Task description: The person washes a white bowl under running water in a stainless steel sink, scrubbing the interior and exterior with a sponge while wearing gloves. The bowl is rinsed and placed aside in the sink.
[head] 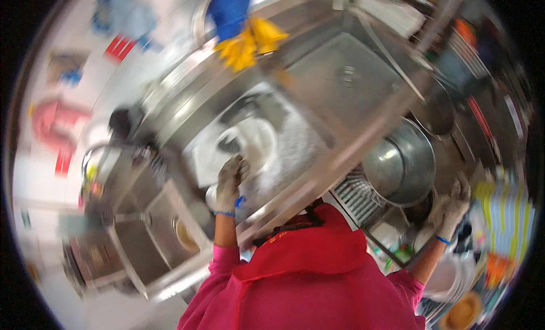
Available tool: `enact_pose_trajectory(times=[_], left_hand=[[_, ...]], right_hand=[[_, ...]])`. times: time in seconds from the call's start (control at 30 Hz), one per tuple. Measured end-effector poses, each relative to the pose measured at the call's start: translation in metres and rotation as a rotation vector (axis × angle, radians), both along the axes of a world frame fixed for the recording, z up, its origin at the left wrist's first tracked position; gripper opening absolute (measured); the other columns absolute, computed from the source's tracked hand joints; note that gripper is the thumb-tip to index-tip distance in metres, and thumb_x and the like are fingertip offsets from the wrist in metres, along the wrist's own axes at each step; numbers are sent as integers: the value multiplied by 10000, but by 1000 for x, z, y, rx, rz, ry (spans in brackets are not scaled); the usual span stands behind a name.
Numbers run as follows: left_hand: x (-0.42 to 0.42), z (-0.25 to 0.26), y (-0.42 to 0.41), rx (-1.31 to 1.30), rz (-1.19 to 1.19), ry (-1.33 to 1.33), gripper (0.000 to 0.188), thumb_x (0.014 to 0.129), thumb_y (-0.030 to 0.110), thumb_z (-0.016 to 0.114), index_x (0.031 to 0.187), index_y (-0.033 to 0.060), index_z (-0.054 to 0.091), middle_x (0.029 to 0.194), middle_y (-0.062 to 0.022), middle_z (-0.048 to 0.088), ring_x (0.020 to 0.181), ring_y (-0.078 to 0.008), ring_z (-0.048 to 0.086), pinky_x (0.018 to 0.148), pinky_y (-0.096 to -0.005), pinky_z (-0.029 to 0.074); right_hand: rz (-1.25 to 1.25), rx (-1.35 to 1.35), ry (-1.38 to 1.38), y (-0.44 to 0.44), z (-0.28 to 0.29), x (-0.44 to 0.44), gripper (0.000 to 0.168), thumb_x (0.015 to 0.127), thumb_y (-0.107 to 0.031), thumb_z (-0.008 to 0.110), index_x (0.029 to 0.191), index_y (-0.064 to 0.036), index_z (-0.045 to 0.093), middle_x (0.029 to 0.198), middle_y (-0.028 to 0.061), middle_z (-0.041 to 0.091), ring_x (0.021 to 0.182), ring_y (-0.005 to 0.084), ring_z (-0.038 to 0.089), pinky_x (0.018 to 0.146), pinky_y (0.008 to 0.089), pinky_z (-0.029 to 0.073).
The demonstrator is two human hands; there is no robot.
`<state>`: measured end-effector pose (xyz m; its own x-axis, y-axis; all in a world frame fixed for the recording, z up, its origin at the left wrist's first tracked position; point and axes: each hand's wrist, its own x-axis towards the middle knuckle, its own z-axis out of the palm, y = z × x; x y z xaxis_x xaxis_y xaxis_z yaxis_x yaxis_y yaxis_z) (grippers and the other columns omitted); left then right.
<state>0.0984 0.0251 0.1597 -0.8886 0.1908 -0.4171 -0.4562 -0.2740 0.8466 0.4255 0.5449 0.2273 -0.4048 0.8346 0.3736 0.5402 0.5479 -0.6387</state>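
Observation:
My left hand (231,179), in a pale glove with a blue band at the wrist, is over the left basin (294,138) of a stainless steel sink. Its fingers are curled beside a round white container (266,138) among suds; blur hides whether they grip anything. A dark grey piece (230,145) shows at the container's side. Out to the right, my right hand (453,202), gloved and banded likewise, has its thumb apart from its fingers and shows nothing held. Nearest to it are a large steel pot (400,159) and a striped yellow and blue cloth (504,219).
Yellow gloves with blue cuffs (245,36) hang over the sink's back edge. A second basin (340,74) adjoins on the right. Steel compartments (140,240) stand at left. Stacked plates (447,274) and a brown bowl (462,311) lie low right. A ribbed rack (355,198) is beside the pot.

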Motion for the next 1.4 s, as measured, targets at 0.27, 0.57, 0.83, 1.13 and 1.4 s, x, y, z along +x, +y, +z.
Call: enact_pose_trajectory(times=[0.27, 0.57, 0.83, 1.13, 1.4], left_hand=[[58, -49, -106, 5, 351, -63, 420, 903, 222, 599, 1221, -27, 482, 1057, -137, 605, 925, -225, 631, 807, -325, 541], [71, -47, -106, 162, 505, -192, 387, 906, 232, 602, 1199, 8, 485, 1079, -124, 570, 925, -257, 629, 819, -330, 545], [9, -130, -87, 288, 493, -419, 145, 902, 141, 572, 1013, 58, 529, 869, -55, 564, 767, -199, 606, 694, -329, 539], [-44, -115, -69, -875, 274, -335, 323, 825, 305, 616, 904, -8, 615, 737, -114, 652, 542, -243, 590, 550, -375, 459], [-43, -163, -85, -1196, 188, 97, 363, 825, 384, 593, 802, 29, 668, 760, -155, 663, 695, -288, 646, 664, -386, 512]], right_hand=[[1484, -136, -87, -222, -84, -336, 449, 904, -256, 536, 1317, -93, 467, 1267, 153, 536, 1139, 278, 532, 970, 393, 419], [1501, 290, -735, -438, -181, -483, 855, 808, -512, 565, 1472, -112, 203, 1516, 198, 188, 1381, 404, 188, 1135, 475, 138], [1903, 610, -512, -456, -214, -479, 628, 853, -413, 531, 1400, -150, 370, 1445, 123, 347, 1380, 310, 222, 1136, 491, 136], [1822, 505, -233, -457, -237, -477, 563, 848, -343, 534, 1367, -152, 429, 1422, 91, 401, 1304, 303, 345, 1132, 474, 159], [1714, 531, -290, -491, -209, -484, 536, 839, -237, 485, 1368, -176, 416, 1389, 65, 428, 1284, 265, 370, 1114, 458, 203]])
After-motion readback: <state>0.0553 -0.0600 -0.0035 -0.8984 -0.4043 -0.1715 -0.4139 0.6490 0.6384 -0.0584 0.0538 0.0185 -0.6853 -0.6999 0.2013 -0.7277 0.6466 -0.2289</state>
